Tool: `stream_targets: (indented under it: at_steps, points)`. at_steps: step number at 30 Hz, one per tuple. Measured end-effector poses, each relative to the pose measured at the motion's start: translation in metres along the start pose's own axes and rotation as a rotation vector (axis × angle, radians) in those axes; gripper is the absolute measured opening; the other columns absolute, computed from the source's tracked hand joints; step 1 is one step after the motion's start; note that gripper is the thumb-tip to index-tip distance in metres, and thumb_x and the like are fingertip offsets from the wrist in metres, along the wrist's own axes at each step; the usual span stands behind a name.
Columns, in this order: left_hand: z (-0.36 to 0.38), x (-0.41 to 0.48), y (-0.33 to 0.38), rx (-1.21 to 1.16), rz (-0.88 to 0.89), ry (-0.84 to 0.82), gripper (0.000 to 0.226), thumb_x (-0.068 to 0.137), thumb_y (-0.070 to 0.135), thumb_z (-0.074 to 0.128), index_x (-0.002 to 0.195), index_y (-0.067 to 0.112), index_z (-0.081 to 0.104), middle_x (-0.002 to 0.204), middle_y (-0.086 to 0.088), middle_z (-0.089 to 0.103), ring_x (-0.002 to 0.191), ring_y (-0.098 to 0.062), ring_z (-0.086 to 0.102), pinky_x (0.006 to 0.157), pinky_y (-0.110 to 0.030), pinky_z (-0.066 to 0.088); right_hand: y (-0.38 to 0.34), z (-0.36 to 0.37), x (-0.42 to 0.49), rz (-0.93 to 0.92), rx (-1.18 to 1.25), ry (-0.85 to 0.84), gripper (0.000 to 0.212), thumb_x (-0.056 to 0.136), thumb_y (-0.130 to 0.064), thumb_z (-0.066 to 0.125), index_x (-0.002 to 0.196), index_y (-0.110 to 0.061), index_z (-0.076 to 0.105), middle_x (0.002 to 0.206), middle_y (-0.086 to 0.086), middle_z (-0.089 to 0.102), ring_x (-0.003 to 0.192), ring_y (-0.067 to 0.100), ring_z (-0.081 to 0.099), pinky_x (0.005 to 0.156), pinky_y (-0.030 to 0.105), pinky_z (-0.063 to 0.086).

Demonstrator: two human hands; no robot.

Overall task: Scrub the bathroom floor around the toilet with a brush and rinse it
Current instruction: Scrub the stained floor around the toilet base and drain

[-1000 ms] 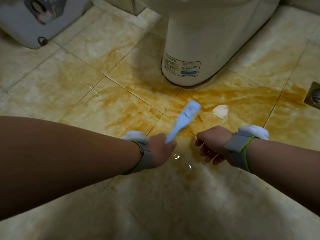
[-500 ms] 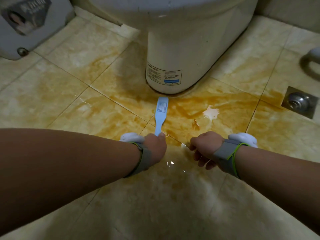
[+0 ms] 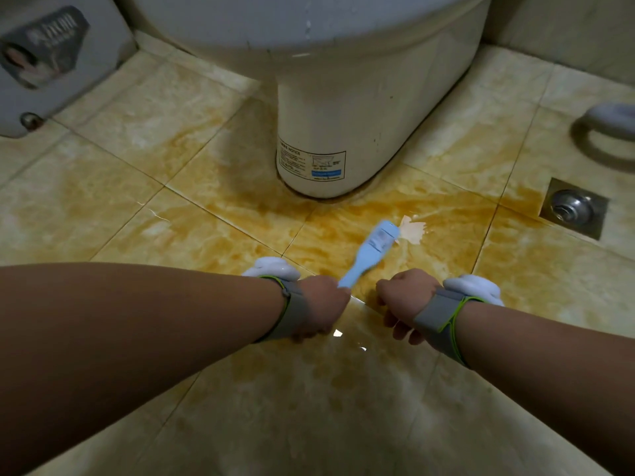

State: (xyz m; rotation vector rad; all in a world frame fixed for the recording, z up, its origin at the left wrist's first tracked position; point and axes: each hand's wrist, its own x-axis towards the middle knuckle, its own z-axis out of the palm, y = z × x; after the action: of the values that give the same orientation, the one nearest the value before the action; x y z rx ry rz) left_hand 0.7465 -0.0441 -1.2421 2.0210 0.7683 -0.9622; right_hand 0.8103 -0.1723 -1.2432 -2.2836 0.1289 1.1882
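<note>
brush (image 3: pixel 372 247) in your left hand (image 3: pixel 321 302) — fingers curled round handle end. pale blue head points away and to right, blurred, low over orange-stained floor (image 3: pixel 206 235) in front of toilet base (image 3: pixel 343 132). head tip just beside whitish patch (image 3: pixel 414 231). your right hand (image 3: pixel 405 298) near handle but apart from it, fingers curled into fist, holding nothing. grey wrist bands (image 3: pixel 293 312) on both wrists. floor drain (image 3: pixel 572 207) well off to right — wet sheen on tile under your hands.

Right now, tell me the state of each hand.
Left hand: closed, gripping the handle of the blue scrub brush.
Right hand: closed in a fist, nothing visible in it.
</note>
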Motion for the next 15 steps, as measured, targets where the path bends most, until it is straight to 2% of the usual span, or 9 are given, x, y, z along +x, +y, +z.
stream_targets:
  at_steps: [2, 4, 5, 6, 9, 11, 13, 15]
  points:
    - [-0.001, 0.000, 0.000, -0.033, 0.067, 0.130, 0.036, 0.104, 0.030, 0.035, 0.112, 0.002, 0.056, 0.089, -0.014, 0.057, 0.066, -0.030, 0.053, 0.052, -0.027, 0.038, -0.001, -0.001, 0.001, -0.013, 0.006, 0.007, 0.034, 0.085, -0.016, 0.043, 0.091, 0.007, 0.066, 0.063, 0.015, 0.063, 0.042, 0.027, 0.054, 0.044, 0.022, 0.042]
    - [-0.005, 0.002, -0.002, -0.123, 0.055, 0.300, 0.040, 0.104, 0.035, 0.032, 0.115, 0.005, 0.056, 0.102, -0.016, 0.063, 0.088, -0.036, 0.062, 0.064, -0.032, 0.045, 0.000, -0.003, 0.002, -0.024, 0.017, 0.018, 0.034, 0.086, -0.017, 0.042, 0.089, 0.007, 0.066, 0.063, 0.016, 0.064, 0.044, 0.028, 0.055, 0.043, 0.021, 0.042]
    - [-0.007, 0.003, -0.004, -0.142, 0.029, 0.331, 0.042, 0.104, 0.035, 0.030, 0.117, 0.004, 0.054, 0.107, -0.018, 0.064, 0.096, -0.039, 0.063, 0.072, -0.036, 0.048, 0.000, -0.003, 0.001, -0.027, 0.023, 0.019, 0.034, 0.086, -0.018, 0.042, 0.089, 0.007, 0.066, 0.063, 0.015, 0.064, 0.042, 0.027, 0.054, 0.042, 0.021, 0.042]
    - [-0.010, 0.000, -0.005, -0.133, -0.001, 0.303, 0.044, 0.104, 0.034, 0.027, 0.120, 0.002, 0.053, 0.106, -0.018, 0.064, 0.095, -0.040, 0.063, 0.075, -0.038, 0.050, -0.001, -0.003, 0.001, -0.027, 0.032, 0.018, 0.034, 0.086, -0.017, 0.042, 0.089, 0.006, 0.066, 0.062, 0.014, 0.063, 0.040, 0.026, 0.053, 0.042, 0.021, 0.042]
    - [-0.005, -0.007, -0.006, -0.027, -0.041, 0.097, 0.044, 0.104, 0.035, 0.026, 0.116, 0.003, 0.054, 0.080, -0.014, 0.058, 0.061, -0.030, 0.055, 0.058, -0.033, 0.047, -0.004, -0.001, 0.000, -0.017, 0.044, 0.003, 0.034, 0.087, -0.017, 0.042, 0.092, 0.007, 0.066, 0.062, 0.013, 0.063, 0.037, 0.024, 0.052, 0.042, 0.021, 0.042]
    - [-0.003, -0.007, -0.003, -0.005, 0.022, 0.092, 0.043, 0.103, 0.040, 0.030, 0.112, 0.007, 0.056, 0.088, -0.014, 0.061, 0.069, -0.033, 0.058, 0.057, -0.031, 0.044, -0.005, 0.001, -0.001, -0.018, 0.044, -0.004, 0.034, 0.088, -0.019, 0.042, 0.094, 0.006, 0.065, 0.063, 0.013, 0.063, 0.036, 0.024, 0.052, 0.041, 0.021, 0.043]
    - [-0.002, 0.000, -0.001, -0.040, 0.047, 0.225, 0.043, 0.103, 0.041, 0.031, 0.114, 0.007, 0.056, 0.108, -0.016, 0.064, 0.090, -0.035, 0.062, 0.068, -0.033, 0.045, -0.005, 0.003, -0.002, -0.036, 0.044, -0.004, 0.034, 0.089, -0.019, 0.042, 0.094, 0.006, 0.064, 0.062, 0.013, 0.062, 0.038, 0.025, 0.052, 0.042, 0.022, 0.043]
    - [-0.003, 0.003, -0.003, -0.116, 0.017, 0.333, 0.045, 0.104, 0.038, 0.028, 0.118, 0.005, 0.054, 0.117, -0.017, 0.063, 0.100, -0.036, 0.061, 0.080, -0.038, 0.049, -0.003, 0.004, -0.003, -0.046, 0.058, -0.004, 0.035, 0.089, -0.020, 0.041, 0.093, 0.006, 0.065, 0.060, 0.012, 0.061, 0.039, 0.025, 0.051, 0.042, 0.022, 0.042]
